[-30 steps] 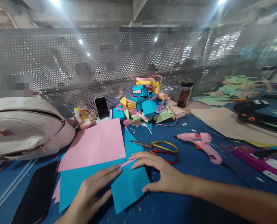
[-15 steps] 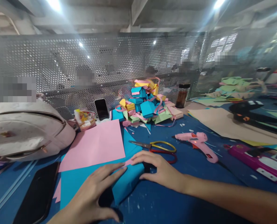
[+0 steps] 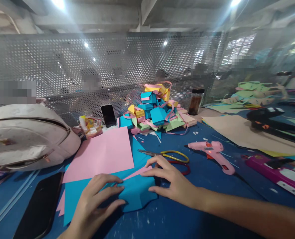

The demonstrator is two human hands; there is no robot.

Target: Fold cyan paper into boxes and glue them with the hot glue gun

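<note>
Two bare hands, set apart, hold opposite ends of a folded blue paper piece (image 3: 139,194) near the front of the table (image 3: 177,220), the left hand (image 3: 97,196) at its left end and the right hand (image 3: 166,177) at its right. Half a second earlier the left thumb was splayed clear of the piece; it now meets the lower left edge. A pink paper strip (image 3: 135,172) lies along the far edge, its attachment hard to discern, with scissors (image 3: 176,152) just beyond the right hand.
</note>
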